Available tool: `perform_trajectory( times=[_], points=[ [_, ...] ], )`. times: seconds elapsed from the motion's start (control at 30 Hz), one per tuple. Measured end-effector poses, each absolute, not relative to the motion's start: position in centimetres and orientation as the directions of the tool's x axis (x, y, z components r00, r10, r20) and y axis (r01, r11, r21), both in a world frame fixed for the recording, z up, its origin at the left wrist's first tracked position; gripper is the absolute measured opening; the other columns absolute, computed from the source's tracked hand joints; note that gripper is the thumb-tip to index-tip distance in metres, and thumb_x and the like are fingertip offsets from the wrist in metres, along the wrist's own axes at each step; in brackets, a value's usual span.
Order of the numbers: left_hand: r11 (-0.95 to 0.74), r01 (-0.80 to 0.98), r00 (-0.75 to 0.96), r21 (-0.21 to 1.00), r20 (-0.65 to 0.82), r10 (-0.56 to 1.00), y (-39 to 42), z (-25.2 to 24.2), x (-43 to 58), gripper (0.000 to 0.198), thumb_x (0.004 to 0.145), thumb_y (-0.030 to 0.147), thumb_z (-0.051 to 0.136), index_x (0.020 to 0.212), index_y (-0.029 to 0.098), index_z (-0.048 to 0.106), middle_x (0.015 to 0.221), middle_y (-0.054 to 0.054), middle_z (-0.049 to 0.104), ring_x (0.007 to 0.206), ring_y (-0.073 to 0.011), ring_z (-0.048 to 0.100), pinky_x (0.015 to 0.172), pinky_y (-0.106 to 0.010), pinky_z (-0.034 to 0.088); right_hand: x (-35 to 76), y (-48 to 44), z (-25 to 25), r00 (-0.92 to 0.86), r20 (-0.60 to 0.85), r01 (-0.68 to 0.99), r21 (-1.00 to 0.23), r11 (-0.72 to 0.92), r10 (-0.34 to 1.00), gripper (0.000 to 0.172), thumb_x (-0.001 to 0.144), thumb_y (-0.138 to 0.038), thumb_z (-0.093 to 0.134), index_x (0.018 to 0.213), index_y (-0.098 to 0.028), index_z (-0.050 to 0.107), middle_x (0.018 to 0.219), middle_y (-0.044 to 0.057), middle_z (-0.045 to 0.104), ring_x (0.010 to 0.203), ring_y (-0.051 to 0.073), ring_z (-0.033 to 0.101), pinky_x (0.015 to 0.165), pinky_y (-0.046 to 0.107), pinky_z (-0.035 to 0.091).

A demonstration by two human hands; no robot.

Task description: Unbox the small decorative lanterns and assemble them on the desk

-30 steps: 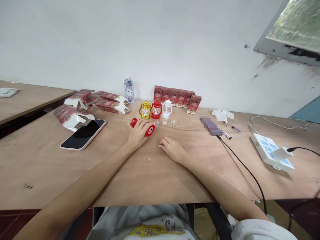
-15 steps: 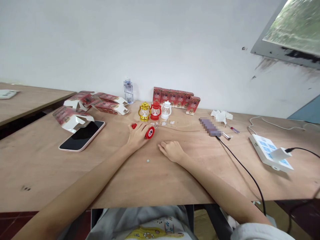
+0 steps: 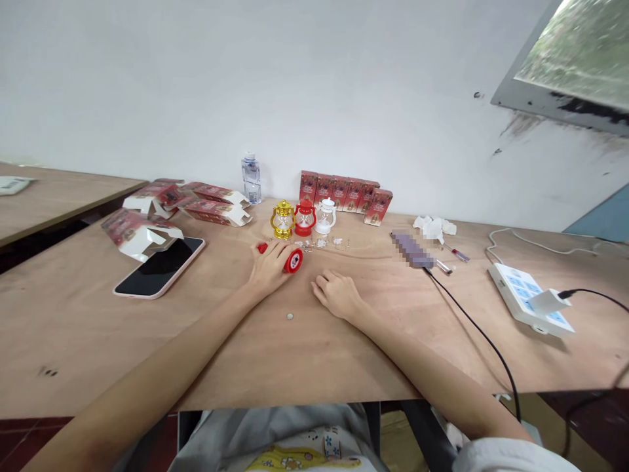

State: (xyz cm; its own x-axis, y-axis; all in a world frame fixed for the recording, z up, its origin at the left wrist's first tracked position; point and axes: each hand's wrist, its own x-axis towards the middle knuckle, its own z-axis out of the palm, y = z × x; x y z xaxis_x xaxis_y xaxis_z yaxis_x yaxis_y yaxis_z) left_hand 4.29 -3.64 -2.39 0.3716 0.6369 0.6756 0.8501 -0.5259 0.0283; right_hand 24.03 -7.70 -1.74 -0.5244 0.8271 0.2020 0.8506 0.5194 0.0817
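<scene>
A: Left hand?
B: Left hand [image 3: 270, 267]: fingers closed over the middle of a red lantern [image 3: 293, 261], which lies on its side near the center of the table [image 3: 230, 373]. Round base faces right; most of the body is hidden under the hand.
A: Right hand?
B: Right hand [image 3: 337, 294]: palm down on the table, apart from the lantern, fingers loosely bent and close together. Cannot tell whether anything lies beneath them.
A: Nearest items?
B: A small round disc [image 3: 289, 316] on the bare wood, on the wearer's side of both hands. Beyond the hands, small loose parts [image 3: 322, 242], too tiny to identify. Behind those, upright in a row, left to right: gold lantern [image 3: 283, 223], second red lantern [image 3: 305, 223], white lantern [image 3: 325, 217].
A: Left of the hands?
B: A phone [image 3: 157, 270], one corner under an opened box [image 3: 140, 233].
A: Right?
B: A screwdriver [image 3: 460, 254] beside crumpled tissue [image 3: 432, 228].
</scene>
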Motion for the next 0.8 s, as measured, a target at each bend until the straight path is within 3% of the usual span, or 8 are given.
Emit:
perform_trajectory(
  times=[0.23, 0.47, 0.63, 0.8],
  points=[
    [-0.506, 0.862, 0.36, 0.024, 0.674, 0.645, -3.32, -2.51, 4.13, 0.031, 0.08, 0.023, 0.055, 0.111, 0.021, 0.054, 0.11, -0.011, 0.063, 0.104, -0.0279, 0.054, 0.091, -0.047, 0.027, 23.72, -7.71, -1.49, -0.533, 0.087, 0.846, 0.082, 0.527, 0.842, 0.039, 0.097, -0.032, 0.029, 0.092, -0.016, 0.064, 0.092, 0.012, 0.069, 0.085, 0.021, 0.065, 0.061, 0.025, 0.036],
    [-0.497, 0.867, 0.352, 0.038, 0.66, 0.664, -3.46, -2.34, 4.14, 0.03, 0.08, 0.023, 0.055, 0.11, 0.02, 0.054, 0.11, -0.011, 0.063, 0.105, -0.028, 0.054, 0.091, -0.047, 0.027, 23.61, -7.85, -1.75, -0.539, 0.087, 0.841, 0.096, 0.532, 0.838, 0.039, 0.097, -0.034, 0.029, 0.091, -0.016, 0.064, 0.087, 0.013, 0.071, 0.077, 0.021, 0.067, 0.061, 0.025, 0.037],
    [-0.506, 0.862, 0.361, 0.024, 0.671, 0.648, -3.43, -2.55, 4.11, 0.031, 0.08, 0.024, 0.055, 0.111, 0.021, 0.054, 0.111, -0.011, 0.063, 0.105, -0.0277, 0.053, 0.093, -0.046, 0.028, 23.67, -8.04, -1.65, -0.586, 0.156, 0.81, 0.101, 0.577, 0.795, 0.04, 0.097, -0.031, 0.029, 0.089, -0.015, 0.065, 0.087, 0.013, 0.07, 0.084, 0.02, 0.066, 0.061, 0.025, 0.036],
    [-0.504, 0.864, 0.367, 0.017, 0.663, 0.652, -3.6, -2.4, 4.18, 0.03, 0.081, 0.024, 0.054, 0.111, 0.021, 0.054, 0.11, -0.011, 0.063, 0.105, -0.0276, 0.053, 0.092, -0.045, 0.029, 23.69, -8.18, -1.58, -0.584, 0.078, 0.809, 0.14, 0.571, 0.808, 0.039, 0.098, -0.033, 0.028, 0.096, -0.014, 0.062, 0.088, 0.013, 0.07, 0.08, 0.021, 0.066, 0.057, 0.025, 0.033]
  ],
)
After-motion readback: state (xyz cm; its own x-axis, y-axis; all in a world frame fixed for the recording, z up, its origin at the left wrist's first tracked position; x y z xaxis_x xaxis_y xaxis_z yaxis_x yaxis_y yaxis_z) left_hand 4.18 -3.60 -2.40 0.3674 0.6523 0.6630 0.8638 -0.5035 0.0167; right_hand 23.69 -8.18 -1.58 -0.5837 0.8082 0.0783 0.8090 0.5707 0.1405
